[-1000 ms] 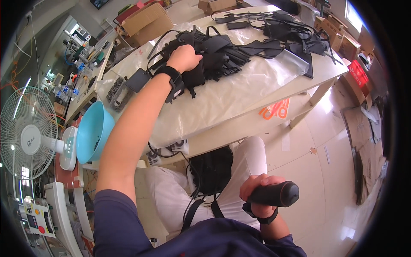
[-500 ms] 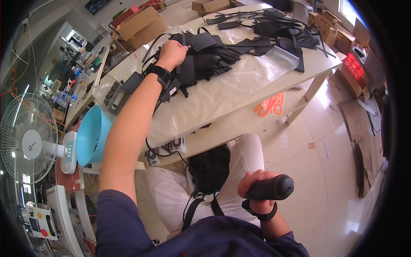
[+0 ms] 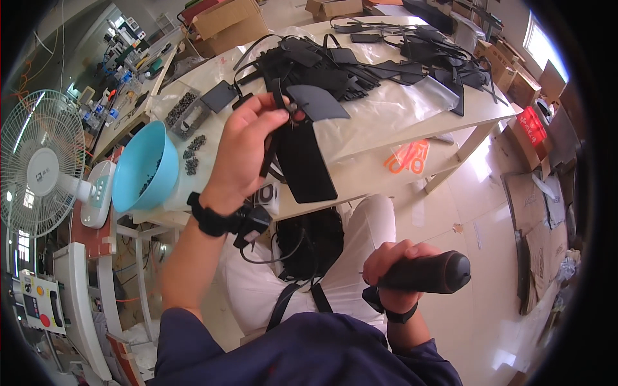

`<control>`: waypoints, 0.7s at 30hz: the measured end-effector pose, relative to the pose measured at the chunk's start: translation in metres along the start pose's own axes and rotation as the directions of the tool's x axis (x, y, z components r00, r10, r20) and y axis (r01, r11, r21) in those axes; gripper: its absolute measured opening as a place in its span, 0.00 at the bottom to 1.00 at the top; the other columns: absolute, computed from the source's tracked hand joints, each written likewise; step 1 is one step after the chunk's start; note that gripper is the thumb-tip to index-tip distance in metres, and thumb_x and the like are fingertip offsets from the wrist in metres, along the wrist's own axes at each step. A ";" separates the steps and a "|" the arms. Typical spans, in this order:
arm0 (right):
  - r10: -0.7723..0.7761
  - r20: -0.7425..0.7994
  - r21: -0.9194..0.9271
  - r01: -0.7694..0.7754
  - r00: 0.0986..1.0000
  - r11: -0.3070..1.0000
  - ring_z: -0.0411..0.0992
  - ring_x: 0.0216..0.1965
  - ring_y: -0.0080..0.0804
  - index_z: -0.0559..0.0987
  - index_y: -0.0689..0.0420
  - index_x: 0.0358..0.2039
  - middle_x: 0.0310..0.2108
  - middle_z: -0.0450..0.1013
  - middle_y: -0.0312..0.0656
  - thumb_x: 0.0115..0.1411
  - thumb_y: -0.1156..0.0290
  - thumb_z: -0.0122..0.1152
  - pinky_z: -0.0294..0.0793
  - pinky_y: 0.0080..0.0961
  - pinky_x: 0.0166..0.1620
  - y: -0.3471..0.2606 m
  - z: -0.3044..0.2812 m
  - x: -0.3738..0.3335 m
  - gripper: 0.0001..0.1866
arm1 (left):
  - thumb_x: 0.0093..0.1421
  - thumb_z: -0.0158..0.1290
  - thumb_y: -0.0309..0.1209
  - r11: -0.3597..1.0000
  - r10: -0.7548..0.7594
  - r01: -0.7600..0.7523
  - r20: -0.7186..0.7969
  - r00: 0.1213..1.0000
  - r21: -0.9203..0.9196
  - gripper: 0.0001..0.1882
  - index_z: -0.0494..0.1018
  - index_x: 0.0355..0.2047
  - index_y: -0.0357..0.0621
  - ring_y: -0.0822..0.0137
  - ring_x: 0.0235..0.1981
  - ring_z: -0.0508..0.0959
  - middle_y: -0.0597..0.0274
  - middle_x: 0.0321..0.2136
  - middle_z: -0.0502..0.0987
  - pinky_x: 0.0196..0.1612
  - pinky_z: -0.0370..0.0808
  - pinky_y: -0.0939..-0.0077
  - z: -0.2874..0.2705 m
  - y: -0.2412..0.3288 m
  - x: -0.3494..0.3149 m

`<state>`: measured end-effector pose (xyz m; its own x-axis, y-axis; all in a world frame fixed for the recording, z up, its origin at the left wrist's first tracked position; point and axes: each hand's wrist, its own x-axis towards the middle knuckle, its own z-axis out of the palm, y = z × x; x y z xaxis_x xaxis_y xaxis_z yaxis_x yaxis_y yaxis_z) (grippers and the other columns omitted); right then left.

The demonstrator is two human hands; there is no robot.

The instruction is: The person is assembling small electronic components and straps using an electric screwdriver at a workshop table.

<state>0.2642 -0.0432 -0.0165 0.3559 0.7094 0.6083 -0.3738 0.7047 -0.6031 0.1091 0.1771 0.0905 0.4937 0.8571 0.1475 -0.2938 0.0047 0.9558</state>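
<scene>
Pinched between the thumb and fingers of my left hand (image 3: 238,151) is a black strap piece (image 3: 306,164) with two flat panels, raised over the near edge of the table. A small metal fastener shows close to my fingertips. My right hand (image 3: 389,267) is wrapped around a thick black cylindrical hand tool (image 3: 430,271), held above my right thigh; its working end is hidden. Beyond my left hand, a heap of similar black strap pieces (image 3: 302,61) lies on the white table (image 3: 360,145).
Left on the table stand a light-blue bowl (image 3: 168,154) with small dark parts inside and a clear tray (image 3: 196,122) of fasteners. Small fastener piles (image 3: 193,154) lie beside them. A white fan (image 3: 42,170) stands far left. Clear plastic sheeting (image 3: 412,106) covers part of the table.
My left hand has come back from the heap toward me, bringing a black strap piece with it. My right hand with the tool has shifted slightly right.
</scene>
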 end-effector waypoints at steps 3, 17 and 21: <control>-0.025 0.054 -0.009 0.026 0.998 1.000 0.71 0.21 0.34 0.63 0.56 0.51 0.24 0.71 0.45 0.63 0.48 0.63 0.74 0.30 0.25 -0.001 0.012 0.007 0.29 | 0.63 0.45 0.20 0.990 -0.113 0.112 -0.004 0.994 -0.084 0.13 0.70 0.48 0.36 0.70 0.42 0.79 0.56 0.41 0.78 0.49 0.76 0.78 -0.010 -0.019 -0.049; 0.108 -0.062 -0.073 -0.112 0.992 0.991 0.68 0.20 0.31 0.61 0.54 0.57 0.27 0.70 0.45 0.61 0.40 0.61 0.70 0.27 0.24 0.015 0.051 0.014 0.37 | 0.68 0.40 0.27 0.757 -0.477 0.467 0.101 0.873 -0.457 0.11 0.67 0.46 0.36 0.72 0.21 0.69 0.61 0.31 0.69 0.26 0.67 0.76 -0.016 -0.092 -0.106; 0.014 0.080 -0.153 -0.002 0.997 0.988 0.67 0.20 0.35 0.62 0.51 0.56 0.28 0.65 0.44 0.71 0.48 0.43 0.72 0.33 0.22 0.015 0.047 0.020 0.23 | 0.71 0.43 0.31 0.648 -0.501 0.524 0.209 0.840 -0.553 0.09 0.67 0.41 0.38 0.78 0.15 0.64 0.65 0.28 0.69 0.22 0.64 0.80 -0.006 -0.096 -0.110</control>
<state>0.2251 -0.0187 0.0110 0.2806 0.7159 0.6393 -0.2393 0.6972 -0.6758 0.0781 0.0856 -0.0195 0.7325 0.6100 -0.3022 -0.3844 0.7371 0.5558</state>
